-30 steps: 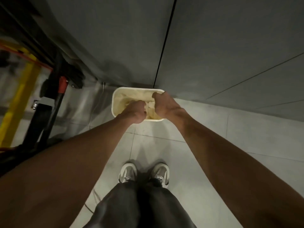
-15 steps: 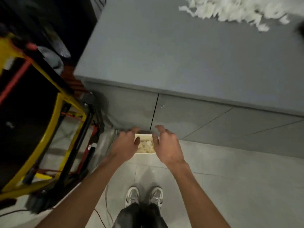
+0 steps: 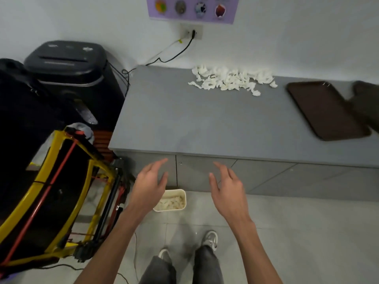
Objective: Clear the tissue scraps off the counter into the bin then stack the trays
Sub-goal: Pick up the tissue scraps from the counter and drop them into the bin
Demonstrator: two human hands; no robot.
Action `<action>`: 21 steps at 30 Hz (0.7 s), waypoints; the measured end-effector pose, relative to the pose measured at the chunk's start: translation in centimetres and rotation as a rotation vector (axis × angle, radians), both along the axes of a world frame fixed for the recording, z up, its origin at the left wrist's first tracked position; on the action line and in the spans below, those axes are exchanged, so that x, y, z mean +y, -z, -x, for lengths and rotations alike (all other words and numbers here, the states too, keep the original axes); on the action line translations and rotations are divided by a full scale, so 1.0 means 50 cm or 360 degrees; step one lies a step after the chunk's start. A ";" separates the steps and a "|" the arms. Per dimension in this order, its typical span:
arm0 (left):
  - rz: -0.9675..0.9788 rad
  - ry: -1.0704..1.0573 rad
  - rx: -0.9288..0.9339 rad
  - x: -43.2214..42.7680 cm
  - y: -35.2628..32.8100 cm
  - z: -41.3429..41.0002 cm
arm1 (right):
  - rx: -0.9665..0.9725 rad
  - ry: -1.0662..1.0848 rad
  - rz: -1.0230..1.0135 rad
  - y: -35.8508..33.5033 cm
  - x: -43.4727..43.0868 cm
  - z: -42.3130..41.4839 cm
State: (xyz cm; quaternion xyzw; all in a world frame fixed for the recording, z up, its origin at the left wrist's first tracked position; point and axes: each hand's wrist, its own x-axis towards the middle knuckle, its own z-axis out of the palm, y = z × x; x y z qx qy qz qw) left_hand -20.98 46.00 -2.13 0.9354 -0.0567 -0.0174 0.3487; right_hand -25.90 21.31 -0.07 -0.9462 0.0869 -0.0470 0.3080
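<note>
A heap of white tissue scraps (image 3: pixel 231 79) lies at the back of the grey counter (image 3: pixel 184 119), near the wall. A cream bin (image 3: pixel 183 196) with scraps inside stands on the floor against the cabinet front, partly behind my left hand. A dark brown tray (image 3: pixel 326 109) lies on the counter at the right, and a second tray (image 3: pixel 367 103) shows at the frame's right edge. My left hand (image 3: pixel 149 185) and my right hand (image 3: pixel 227 187) hover empty with relaxed fingers in front of the cabinet, above the bin.
A black machine with a slot (image 3: pixel 67 60) stands left of the counter. A yellow and red frame (image 3: pixel 61 181) fills the lower left. A black cable (image 3: pixel 170 56) runs from a wall socket (image 3: pixel 191 31). My shoes (image 3: pixel 210 240) stand on pale floor tiles.
Both hands were down in the bin; they have let go of the scraps and risen, open and empty. My view has lifted from the floor to the counter, tissue heap and trays.
</note>
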 end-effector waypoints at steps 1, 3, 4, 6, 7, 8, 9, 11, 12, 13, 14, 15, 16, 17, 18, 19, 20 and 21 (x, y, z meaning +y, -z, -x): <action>0.0013 0.0003 -0.0013 -0.013 -0.011 -0.007 | -0.0010 0.0024 -0.0014 -0.010 -0.023 -0.003; 0.0055 -0.0025 -0.0046 -0.041 -0.028 -0.028 | -0.0033 0.0066 -0.0044 -0.025 -0.070 -0.014; 0.0085 -0.0054 -0.0063 -0.058 -0.035 -0.042 | -0.0038 0.0075 -0.0056 -0.032 -0.093 -0.023; 0.0149 -0.0110 -0.0097 -0.096 -0.043 -0.076 | -0.0065 0.0077 -0.0081 -0.039 -0.141 -0.050; 0.0175 -0.0127 -0.0120 -0.118 -0.046 -0.094 | -0.0093 0.0070 -0.0089 -0.041 -0.166 -0.068; 0.0189 -0.0142 -0.0141 -0.141 -0.046 -0.111 | -0.0116 0.0056 -0.0096 -0.042 -0.192 -0.087; 0.0192 -0.0160 -0.0162 -0.165 -0.047 -0.127 | -0.0128 0.0032 -0.0101 -0.042 -0.216 -0.107; 0.0192 -0.0185 -0.0159 -0.210 -0.047 -0.158 | -0.0127 0.0002 -0.0119 -0.038 -0.263 -0.152; 0.0204 -0.0204 -0.0136 -0.231 -0.047 -0.170 | -0.0119 -0.0009 -0.0122 -0.034 -0.285 -0.173; 0.0225 -0.0232 -0.0125 -0.252 -0.045 -0.181 | -0.0111 -0.0023 -0.0124 -0.028 -0.305 -0.194; 0.0247 -0.0260 -0.0123 -0.273 -0.041 -0.192 | -0.0110 -0.0040 -0.0115 -0.021 -0.323 -0.214; 0.0260 -0.0287 -0.0114 -0.292 -0.036 -0.204 | -0.0100 -0.0056 -0.0111 -0.015 -0.340 -0.236; 0.0266 -0.0313 -0.0099 -0.311 -0.030 -0.215 | -0.0072 -0.0066 -0.0118 -0.008 -0.356 -0.259; 0.0264 -0.0325 -0.0083 -0.327 -0.022 -0.227 | -0.0040 -0.0072 -0.0124 -0.003 -0.371 -0.280; 0.0263 -0.0323 -0.0061 -0.342 -0.012 -0.239 | -0.0013 -0.0071 -0.0125 0.004 -0.384 -0.297; 0.0265 -0.0320 -0.0030 -0.354 -0.001 -0.251 | 0.0003 -0.0072 -0.0115 0.012 -0.396 -0.313; 0.0261 -0.0322 -0.0002 -0.367 0.008 -0.267 | 0.0016 -0.0076 -0.0097 0.017 -0.406 -0.330; 0.0244 -0.0326 0.0014 -0.379 0.015 -0.286 | 0.0036 -0.0081 -0.0083 0.022 -0.415 -0.348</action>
